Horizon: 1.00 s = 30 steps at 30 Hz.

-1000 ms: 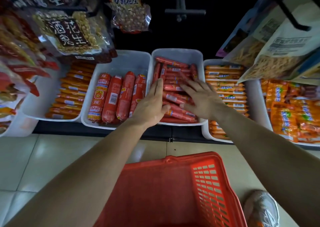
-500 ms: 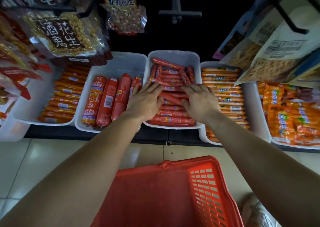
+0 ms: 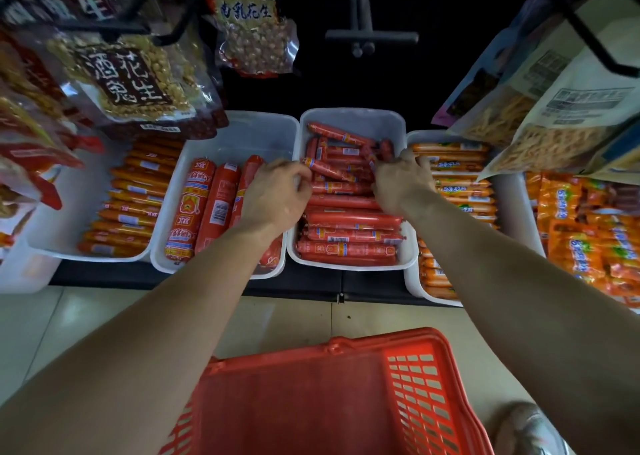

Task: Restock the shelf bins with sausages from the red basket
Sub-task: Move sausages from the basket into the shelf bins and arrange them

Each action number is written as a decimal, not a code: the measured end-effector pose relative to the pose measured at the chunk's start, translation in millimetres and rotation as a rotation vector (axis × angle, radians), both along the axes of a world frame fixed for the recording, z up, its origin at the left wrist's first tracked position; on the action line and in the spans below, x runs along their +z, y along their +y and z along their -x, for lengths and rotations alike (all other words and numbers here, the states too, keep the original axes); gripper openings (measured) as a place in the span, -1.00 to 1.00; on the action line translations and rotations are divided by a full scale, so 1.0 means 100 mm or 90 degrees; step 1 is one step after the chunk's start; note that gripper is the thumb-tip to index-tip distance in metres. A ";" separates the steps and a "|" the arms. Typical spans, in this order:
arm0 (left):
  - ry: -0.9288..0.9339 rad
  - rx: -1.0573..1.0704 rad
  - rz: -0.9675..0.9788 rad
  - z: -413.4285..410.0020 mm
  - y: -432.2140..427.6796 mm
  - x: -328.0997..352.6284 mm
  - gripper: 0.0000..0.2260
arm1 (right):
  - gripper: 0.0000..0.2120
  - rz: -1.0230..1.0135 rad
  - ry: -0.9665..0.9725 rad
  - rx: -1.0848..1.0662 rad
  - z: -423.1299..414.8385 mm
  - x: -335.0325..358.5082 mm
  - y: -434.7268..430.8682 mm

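Thin red sausages lie stacked in the middle bin. Judged light, firm and slick-wrapped, they are best gathered several at once around mid-length. On the right hand, fingers curl round a few near the bin's right wall. On the left hand, fingers curl against the pile's left edge; fingertips hidden, grip unconfirmed. Interior of the red basket is dark, contents indiscernible.
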<state>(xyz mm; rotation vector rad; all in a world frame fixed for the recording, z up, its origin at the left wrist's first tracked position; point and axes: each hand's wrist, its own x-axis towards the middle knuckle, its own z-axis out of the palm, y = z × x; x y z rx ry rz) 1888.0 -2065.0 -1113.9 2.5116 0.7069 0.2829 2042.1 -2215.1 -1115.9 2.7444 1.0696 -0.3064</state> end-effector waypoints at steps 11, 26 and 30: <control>0.035 -0.008 0.098 0.05 -0.04 0.07 -0.49 | -0.65 -0.312 0.322 -0.018 0.02 0.01 -0.14; 0.084 -0.190 0.060 0.12 -0.03 -0.18 -0.70 | -0.81 -0.282 0.397 -0.100 -0.15 -0.19 0.88; -0.043 -0.053 0.099 0.29 0.15 -0.11 -0.80 | -0.78 -0.278 0.431 -0.175 -0.13 -0.23 1.09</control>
